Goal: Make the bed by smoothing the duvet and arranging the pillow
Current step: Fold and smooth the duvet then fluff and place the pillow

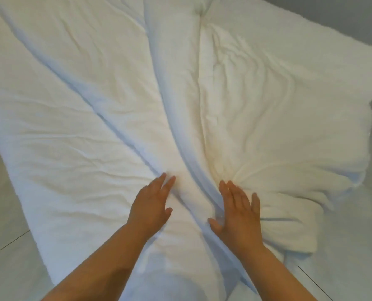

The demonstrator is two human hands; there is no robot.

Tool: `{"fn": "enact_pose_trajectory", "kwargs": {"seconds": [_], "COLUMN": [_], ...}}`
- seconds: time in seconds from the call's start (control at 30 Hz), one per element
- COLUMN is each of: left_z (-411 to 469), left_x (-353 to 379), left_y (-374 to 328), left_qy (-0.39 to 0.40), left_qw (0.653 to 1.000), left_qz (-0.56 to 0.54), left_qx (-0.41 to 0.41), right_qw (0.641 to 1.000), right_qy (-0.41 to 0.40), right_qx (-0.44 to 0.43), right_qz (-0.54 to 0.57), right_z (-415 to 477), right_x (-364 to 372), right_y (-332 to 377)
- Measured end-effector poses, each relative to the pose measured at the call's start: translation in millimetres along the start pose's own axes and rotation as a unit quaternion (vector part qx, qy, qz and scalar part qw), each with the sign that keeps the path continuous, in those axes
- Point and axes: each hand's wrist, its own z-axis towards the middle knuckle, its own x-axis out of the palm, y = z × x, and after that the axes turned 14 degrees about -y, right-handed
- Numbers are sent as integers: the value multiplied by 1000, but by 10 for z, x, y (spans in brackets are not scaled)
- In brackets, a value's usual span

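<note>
A white duvet fills nearly the whole head view. It lies spread over the bed from the near edge to the far end, and its surface is creased throughout. Pale tiled floor shows along the left side and again at the lower right, where a dark tile seam runs diagonally. A strip of grey wall appears at the upper right corner. A long raised fold runs down the middle of the duvet from the far end towards the viewer, dividing it into a flatter left half and a more rumpled right half. At the lower right the duvet's corner is gathered into a thick bunch, whose creases radiate towards the centre. Two bare forearms enter from the bottom edge and cover part of the near end of the duvet. The left hand rests palm down on the fabric just left of the fold, fingers straight and close together, thumb angled out towards the fold. The right hand lies palm down just right of the fold and beside the bunch, fingers straight and only slightly parted, thumb spread to the left and touching the fold's base. Neither hand grips any cloth. A small stitched dimple puckers the duvet near the far end.
</note>
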Motion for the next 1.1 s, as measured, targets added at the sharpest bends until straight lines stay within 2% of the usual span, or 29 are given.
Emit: {"fn": "enact_pose_trajectory", "kwargs": {"seconds": [0.07, 0.13, 0.27, 0.37, 0.53, 0.6, 0.63, 0.7, 0.73, 0.77, 0.8, 0.83, 0.9, 1.0, 1.1], "left_z": [131, 265, 533, 682, 842, 939, 976, 1015, 1030, 1051, 1082, 1123, 1193, 1298, 1291], "left_x": [110, 154, 307, 452, 590, 574, 576, 566, 558, 547, 533, 506, 403, 313, 408], "left_y": [5, -78, -198, -128, -69, -74, -53, -21, -8, 15, 44, 70, 71, -42, -198], "left_qy": [-44, -29, -13, -49, -148, -158, -151, -140, -128, -113, -98, -83, -65, -83, -95], "left_qw": [996, 987, 950, 928, 910, 897, 896, 895, 894, 891, 885, 877, 874, 868, 847], "left_qz": [50, 73, 151, 181, 126, 106, 93, 62, 51, 48, 52, 54, 23, -29, 2], "left_qx": [67, 139, 274, 323, 367, 400, 408, 418, 426, 437, 453, 470, 481, 488, 523], "right_qw": [999, 996, 997, 997, 997, 997, 989, 955, 939, 933, 931, 930, 919, 920, 897], "right_qy": [19, 69, 40, 53, 6, -44, -99, -217, -252, -254, -217, -145, -16, 36, 84], "right_qx": [30, 52, 61, 62, 76, 59, 77, 160, 210, 252, 293, 338, 392, 390, 434], "right_qz": [0, 12, 17, 15, 8, 39, 79, 122, 101, 44, -6, -14, 34, 21, 29], "right_z": [-229, -410, -189, -58, -112, -118, -119, -168, -217, -276, -329, -344, -343, -413, -712], "right_x": [73, 224, 565, 644, 626, 462, 373, 194, 109, 59, 30, 5, -16, -48, -63], "right_y": [-35, -104, -178, -166, -177, -228, -283, -454, -547, -649, -732, -771, -776, -815, -798]}}
